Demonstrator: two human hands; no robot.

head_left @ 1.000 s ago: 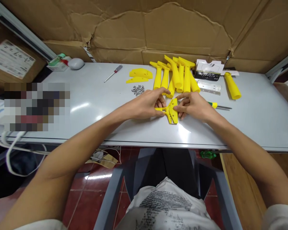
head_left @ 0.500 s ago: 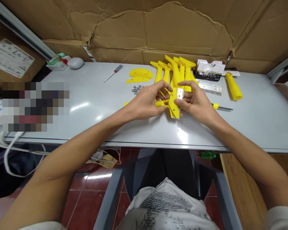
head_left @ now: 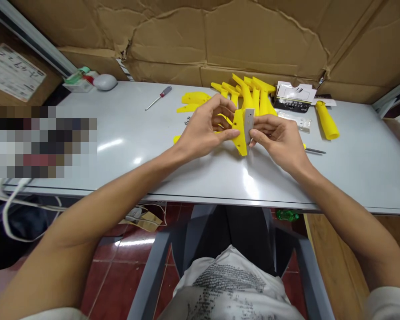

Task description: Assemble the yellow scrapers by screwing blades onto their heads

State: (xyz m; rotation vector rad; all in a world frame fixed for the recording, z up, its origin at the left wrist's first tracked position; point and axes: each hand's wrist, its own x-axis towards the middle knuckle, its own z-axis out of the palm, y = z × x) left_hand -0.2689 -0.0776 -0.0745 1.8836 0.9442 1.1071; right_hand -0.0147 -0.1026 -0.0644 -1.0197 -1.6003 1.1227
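My left hand [head_left: 208, 129] is closed on a yellow plastic tool handle; its thumb presses the wide, flat head piece [head_left: 240, 138], which has small holes. Fingers and palm hide most of the handle, and a bit of yellow shows to the left of the hand. In my right hand [head_left: 280, 138], thumb and fingers pinch a thin grey metal plate [head_left: 249, 126] with small holes. The plate stands upright along the right edge of the yellow head. Whether it sits in a slot there I cannot tell. Both parts are held above the table [head_left: 200, 182].
Yellow handles [head_left: 255, 95] lie piled at the back, beside a black-and-white box [head_left: 295, 95]. Loose flat yellow pieces [head_left: 195, 98], partly hidden screws [head_left: 187, 120] and a screwdriver [head_left: 158, 98] are on the left. A yellow tube [head_left: 327, 121] and another screwdriver [head_left: 315, 150] lie right.
My hands have lifted slightly and the yellow head has turned. My left thumb has come onto its face, while my right thumb has moved from the head onto the metal plate.
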